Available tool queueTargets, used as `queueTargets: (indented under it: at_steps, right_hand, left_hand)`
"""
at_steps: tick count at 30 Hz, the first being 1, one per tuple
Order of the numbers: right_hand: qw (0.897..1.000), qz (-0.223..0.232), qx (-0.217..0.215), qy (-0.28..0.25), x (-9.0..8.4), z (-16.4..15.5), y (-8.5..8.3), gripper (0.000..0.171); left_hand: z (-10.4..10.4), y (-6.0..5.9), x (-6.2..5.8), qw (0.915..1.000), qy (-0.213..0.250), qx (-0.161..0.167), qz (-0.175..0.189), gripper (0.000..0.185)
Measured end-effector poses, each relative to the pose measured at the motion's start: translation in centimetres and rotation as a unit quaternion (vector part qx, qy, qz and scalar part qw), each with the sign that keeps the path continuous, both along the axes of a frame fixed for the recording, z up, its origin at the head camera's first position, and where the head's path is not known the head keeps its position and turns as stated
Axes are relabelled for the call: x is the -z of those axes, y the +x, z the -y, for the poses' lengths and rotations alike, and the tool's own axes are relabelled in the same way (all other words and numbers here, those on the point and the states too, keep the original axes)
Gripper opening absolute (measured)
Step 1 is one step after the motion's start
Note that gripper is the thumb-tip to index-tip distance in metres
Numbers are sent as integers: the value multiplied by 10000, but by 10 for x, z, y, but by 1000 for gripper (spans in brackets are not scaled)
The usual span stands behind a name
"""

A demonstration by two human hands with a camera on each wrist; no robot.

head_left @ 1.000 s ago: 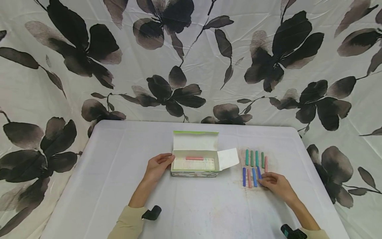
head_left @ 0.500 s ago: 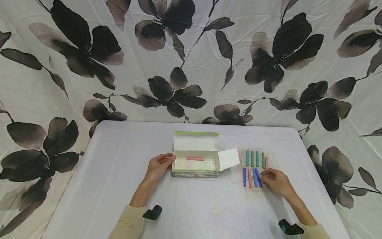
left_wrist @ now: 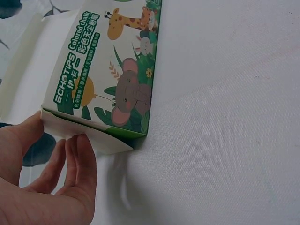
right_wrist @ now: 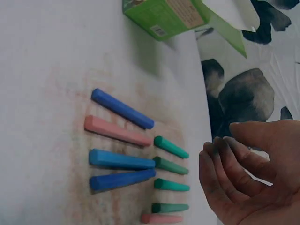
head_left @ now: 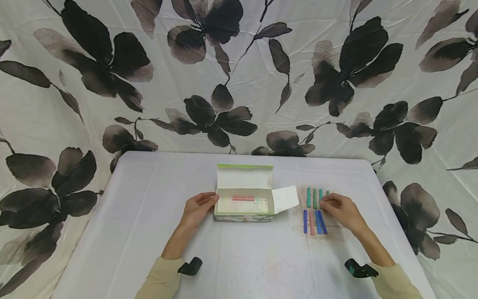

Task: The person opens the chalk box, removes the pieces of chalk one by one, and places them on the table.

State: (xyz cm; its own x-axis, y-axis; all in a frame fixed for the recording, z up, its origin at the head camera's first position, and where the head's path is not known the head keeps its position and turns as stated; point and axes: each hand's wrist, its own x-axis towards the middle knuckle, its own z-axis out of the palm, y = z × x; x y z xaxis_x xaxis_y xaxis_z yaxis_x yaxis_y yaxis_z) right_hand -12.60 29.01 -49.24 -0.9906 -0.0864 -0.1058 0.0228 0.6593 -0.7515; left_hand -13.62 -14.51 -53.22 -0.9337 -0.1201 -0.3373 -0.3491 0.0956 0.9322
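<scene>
An open chalk box [head_left: 242, 205] with a green rim lies mid-table, one pink chalk [head_left: 243, 198] inside it. My left hand [head_left: 209, 199] rests against the box's left end, and its fingers [left_wrist: 79, 154] touch the end flap of the box [left_wrist: 117, 84]. To the right lie two rows of chalks: green chalks [head_left: 308, 197] farther away, blue chalks [head_left: 317, 216] and a pink chalk [head_left: 311, 216] nearer. My right hand [head_left: 324, 202] hovers over the right end of the green row. In the right wrist view that hand [right_wrist: 234, 164] is loosely curled and holds nothing, beside the green chalks [right_wrist: 171, 184].
A white cloth covers the table [head_left: 149, 216], smeared with chalk dust [head_left: 328, 236] around the sticks. A floral sheet [head_left: 239, 83] hangs behind the table and to both sides. The box's side flap [head_left: 285, 198] sticks out toward the chalks. Another pink chalk [right_wrist: 161, 218] lies past the green ones.
My right hand has moved from the near blue chalks away from me to the green row, now covering the pink chalk at its right end. The left hand and the box stay put.
</scene>
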Motion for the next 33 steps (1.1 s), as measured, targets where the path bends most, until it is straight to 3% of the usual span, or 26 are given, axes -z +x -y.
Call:
queueTargets:
  at_steps: [17,33]
  right_hand:
    - [9961,-235,-558,-647,-38,31,-30,34]
    - [9850,-627,-1349,-878,-40,91,-49,28]
  left_hand:
    - [2,0,1,10000,60,21,20,44]
    - [2,1,1,9998,217,-14,-15,42]
